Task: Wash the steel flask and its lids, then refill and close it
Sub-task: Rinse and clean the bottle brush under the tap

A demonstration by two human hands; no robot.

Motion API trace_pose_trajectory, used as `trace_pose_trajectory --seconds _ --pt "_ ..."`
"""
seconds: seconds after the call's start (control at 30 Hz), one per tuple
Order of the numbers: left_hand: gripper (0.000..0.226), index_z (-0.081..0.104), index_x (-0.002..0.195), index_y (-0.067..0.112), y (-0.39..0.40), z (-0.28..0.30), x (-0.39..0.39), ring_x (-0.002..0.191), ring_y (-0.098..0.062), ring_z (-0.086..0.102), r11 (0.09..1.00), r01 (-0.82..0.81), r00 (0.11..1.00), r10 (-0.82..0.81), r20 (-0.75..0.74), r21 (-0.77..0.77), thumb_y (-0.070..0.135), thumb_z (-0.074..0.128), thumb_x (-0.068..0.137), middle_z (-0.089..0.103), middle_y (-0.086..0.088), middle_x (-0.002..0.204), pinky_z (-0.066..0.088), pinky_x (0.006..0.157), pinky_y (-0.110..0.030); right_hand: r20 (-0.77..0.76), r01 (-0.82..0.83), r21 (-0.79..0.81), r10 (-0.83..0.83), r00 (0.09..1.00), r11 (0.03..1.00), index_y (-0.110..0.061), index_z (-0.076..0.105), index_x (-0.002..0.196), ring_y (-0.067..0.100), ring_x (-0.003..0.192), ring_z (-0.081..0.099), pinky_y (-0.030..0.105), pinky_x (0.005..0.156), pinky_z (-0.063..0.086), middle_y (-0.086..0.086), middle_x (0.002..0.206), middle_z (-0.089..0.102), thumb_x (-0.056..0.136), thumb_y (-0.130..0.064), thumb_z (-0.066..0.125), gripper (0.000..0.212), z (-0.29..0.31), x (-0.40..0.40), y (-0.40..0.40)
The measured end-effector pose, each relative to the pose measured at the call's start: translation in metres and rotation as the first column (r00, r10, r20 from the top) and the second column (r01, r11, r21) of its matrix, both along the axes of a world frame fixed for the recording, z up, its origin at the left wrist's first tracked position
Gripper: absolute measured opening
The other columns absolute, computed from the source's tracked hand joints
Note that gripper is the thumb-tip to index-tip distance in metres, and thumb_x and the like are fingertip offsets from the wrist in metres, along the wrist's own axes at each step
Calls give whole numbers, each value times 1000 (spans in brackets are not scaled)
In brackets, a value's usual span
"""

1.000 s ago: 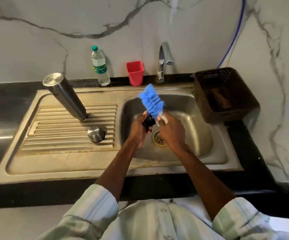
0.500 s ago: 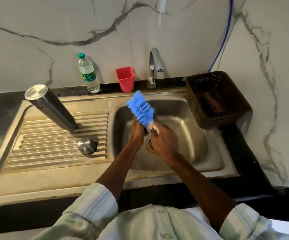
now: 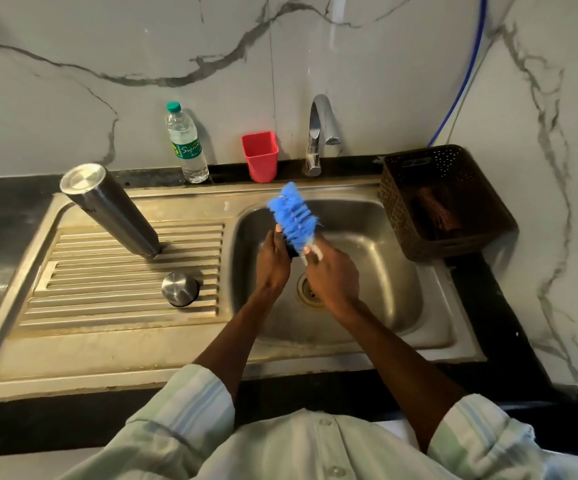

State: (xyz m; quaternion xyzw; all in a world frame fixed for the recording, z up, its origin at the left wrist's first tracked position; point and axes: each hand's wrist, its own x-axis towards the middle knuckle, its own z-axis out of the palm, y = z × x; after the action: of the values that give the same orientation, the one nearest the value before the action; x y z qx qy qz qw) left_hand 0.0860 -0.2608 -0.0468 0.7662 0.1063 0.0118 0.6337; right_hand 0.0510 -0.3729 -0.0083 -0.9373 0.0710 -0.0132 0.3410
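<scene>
White marble with grey veins backs a black counter, and a steel sink (image 3: 114, 362) is set into it — ribbed drainboard toward nine o'clock, basin toward the centre. I see both hands over the basin, just above the drain (image 3: 310, 289). My left hand (image 3: 272, 261) curls round a small black lid (image 3: 291, 250), most of it hidden behind the fingers. My right hand (image 3: 332, 278) grips the pale handle of a blue bottle brush (image 3: 294, 216); the bristle head tilts up toward eleven o'clock and touches the black lid at its lower end.

At nine o'clock from the hands, the steel flask (image 3: 111, 209) stands upside down on the drainboard, mouth down on the ribs, its flat base leaning toward ten o'clock in this wide view. A round steel cap (image 3: 180, 289) sits on the ribs just below it, at about five o'clock from the flask's mouth, apart from it.

Along the back edge, at twelve o'clock, a chrome tap (image 3: 318, 133) rises over the basin; I can't tell whether water runs from it. To the tap's nine o'clock sits a red cup (image 3: 260, 155), and further that way a clear water bottle (image 3: 185, 143) with a green cap. At two o'clock from the hands a brown perforated basket (image 3: 454, 233) sits on the counter beside the basin — something dark lies inside, too dim to name. A blue hose (image 3: 467, 71) runs up the wall behind it.
</scene>
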Motion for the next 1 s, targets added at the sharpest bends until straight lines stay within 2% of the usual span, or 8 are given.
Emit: trace_pose_trajectory --seconds 0.1,0.23,0.37,0.57,0.63,0.77,0.87,1.0 --pt "41 61 101 17 -1 10 -3 79 -5 60 987 -29 999 27 19 159 40 28 109 66 2 89 45 71 -25 -78 74 103 -66 995 992 -37 55 119 31 98 65 38 81 51 2 104 71 95 -37 49 25 0 8 -9" --pt "32 58 112 18 8 4 5 87 -9 63 984 -33 999 33 2 175 37 33 108 65 7 96 52 81 -34 39 -78 51 76 996 996 -37 50 134 28 99 64 39 83 52 3 109 71 98 -37 49 36 1 -13 1" --pt "29 54 99 15 0 14 0 73 3 56 988 0 999 -7 41 152 30 30 109 59 8 84 42 65 -16 -66 61 154 -51 996 986 -27 62 104 25 91 65 31 69 44 -2 96 70 96 -37 50 18 -4 15 -12" --pt "26 45 130 16 9 5 4 93 8 56 983 121 990 -130 51 140 27 44 107 55 19 106 46 79 -13 61 -82 67 78 995 994 -31 59 124 23 99 65 34 81 51 -2 110 71 97 -41 50 31 5 -6 0" --pt "16 43 115 16 6 7 -1 81 1 60 988 117 992 -121 37 103 30 39 108 59 10 95 50 73 -24 0 -1 152 1 1000 988 -26 64 113 26 96 64 35 78 49 0 103 71 95 -42 50 28 9 9 0" --pt "14 38 108 9 12 4 -3 64 1 58 992 98 993 -103 65 76 22 34 109 55 4 82 46 61 -18 -195 83 315 -22 981 945 -21 68 97 26 81 65 42 76 55 0 86 69 87 -41 54 26 14 35 -3" --pt "11 36 111 11 20 1 1 75 -9 54 991 119 992 -122 37 63 21 34 108 54 1 88 47 69 -31 -234 89 325 -11 972 942 -24 69 94 27 85 66 44 80 56 1 89 71 86 -41 54 25 14 35 -2" --pt "28 42 131 14 29 -1 7 101 -14 64 983 184 982 -184 40 -6 25 45 105 63 -4 116 56 87 -30 -180 -32 229 75 981 973 -22 69 103 25 91 63 39 82 52 1 100 71 89 -43 52 30 12 27 1"
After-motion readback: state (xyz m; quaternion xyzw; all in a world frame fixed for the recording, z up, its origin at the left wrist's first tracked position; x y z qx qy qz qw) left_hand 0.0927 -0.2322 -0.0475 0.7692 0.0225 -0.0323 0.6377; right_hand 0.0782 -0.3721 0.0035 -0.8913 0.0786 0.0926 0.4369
